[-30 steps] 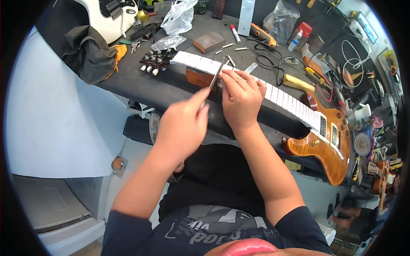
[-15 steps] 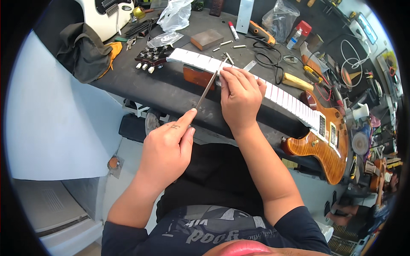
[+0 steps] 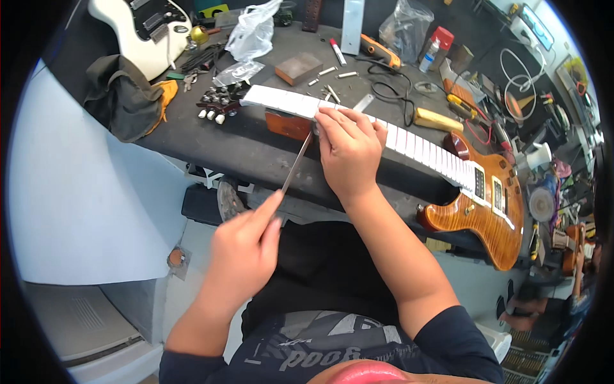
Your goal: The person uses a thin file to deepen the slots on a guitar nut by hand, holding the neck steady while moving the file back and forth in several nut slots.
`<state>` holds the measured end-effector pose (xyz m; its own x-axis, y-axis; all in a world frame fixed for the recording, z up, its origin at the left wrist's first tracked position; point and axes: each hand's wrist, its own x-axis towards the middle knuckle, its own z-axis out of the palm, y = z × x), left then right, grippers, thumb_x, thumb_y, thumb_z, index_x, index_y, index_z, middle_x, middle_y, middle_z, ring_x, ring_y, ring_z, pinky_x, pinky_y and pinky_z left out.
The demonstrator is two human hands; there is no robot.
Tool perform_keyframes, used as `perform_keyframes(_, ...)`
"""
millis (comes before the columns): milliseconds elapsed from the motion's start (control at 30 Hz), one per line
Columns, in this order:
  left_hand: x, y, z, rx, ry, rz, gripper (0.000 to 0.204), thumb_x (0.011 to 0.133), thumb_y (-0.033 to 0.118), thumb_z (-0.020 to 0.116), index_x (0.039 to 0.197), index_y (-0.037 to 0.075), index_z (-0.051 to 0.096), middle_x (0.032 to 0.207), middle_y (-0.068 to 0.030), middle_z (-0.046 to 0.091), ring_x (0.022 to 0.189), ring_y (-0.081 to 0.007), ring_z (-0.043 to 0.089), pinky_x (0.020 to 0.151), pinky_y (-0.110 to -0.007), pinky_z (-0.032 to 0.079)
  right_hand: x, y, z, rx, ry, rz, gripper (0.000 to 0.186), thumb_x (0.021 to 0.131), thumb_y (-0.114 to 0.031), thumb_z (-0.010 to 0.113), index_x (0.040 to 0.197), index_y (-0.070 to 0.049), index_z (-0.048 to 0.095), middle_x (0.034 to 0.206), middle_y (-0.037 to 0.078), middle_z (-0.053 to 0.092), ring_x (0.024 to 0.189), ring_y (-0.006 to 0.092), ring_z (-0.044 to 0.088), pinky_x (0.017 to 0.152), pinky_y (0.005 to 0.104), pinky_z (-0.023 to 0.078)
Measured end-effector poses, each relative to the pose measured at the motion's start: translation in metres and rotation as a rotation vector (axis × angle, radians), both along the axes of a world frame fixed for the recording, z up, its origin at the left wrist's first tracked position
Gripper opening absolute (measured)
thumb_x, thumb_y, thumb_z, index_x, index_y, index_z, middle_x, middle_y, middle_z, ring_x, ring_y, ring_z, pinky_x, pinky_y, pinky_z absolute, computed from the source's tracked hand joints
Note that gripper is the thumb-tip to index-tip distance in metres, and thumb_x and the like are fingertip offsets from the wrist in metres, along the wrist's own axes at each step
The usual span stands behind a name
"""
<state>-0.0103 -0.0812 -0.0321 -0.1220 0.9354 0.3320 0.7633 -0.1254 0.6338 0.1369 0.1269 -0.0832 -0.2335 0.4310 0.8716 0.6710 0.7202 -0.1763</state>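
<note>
- Thin metal file: long axis slants away and rightward from left hand, tip end by right hand fingertips
- Left hand pinches file's near end; right fingers bunched over guitar neck, can't tell what they pinch
- Guitar across counter: headstock left of hands, body right
- Versus 1 s ago: file, left hand drawn back from neck

The left hand is curled with its pointing finger held out straight, and the right hand is farther forward, its fingers bent close together, palm down.
</note>
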Motion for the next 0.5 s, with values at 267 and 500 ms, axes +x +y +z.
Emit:
perform_keyframes(267, -0.005, -0.021, 0.016, -0.024, -0.057, 0.065, 0.040, 0.099, -0.002, 0.068, 0.139, -0.004, 0.072, 0.091, -0.0154, 0.078, 0.076, -0.0224, 0.075, 0.071, -0.031, 0.056, 0.001, -0.005, 0.011, -0.008, 0.001, 0.035, 0.017, 0.090, -0.012, 0.083, 0.107, -0.013, 0.083, 0.114, -0.001, 0.084, 0.111, 0.0218, 0.075, 0.098, 0.0397, 0.044)
perform_keyframes(500, -0.006, -0.008, 0.001, -0.042, -0.279, 0.039, 0.045, 0.102, -0.001, 0.068, 0.146, -0.004, 0.068, 0.082, -0.0059, 0.070, 0.072, -0.0080, 0.064, 0.067, -0.027, 0.052, 0.040, -0.039, 0.016, -0.057, 0.047, 0.331, 0.021, 0.084, -0.005, 0.083, 0.104, -0.008, 0.077, 0.112, 0.005, 0.081, 0.105, 0.0288, 0.073, 0.093, 0.0423, 0.050)
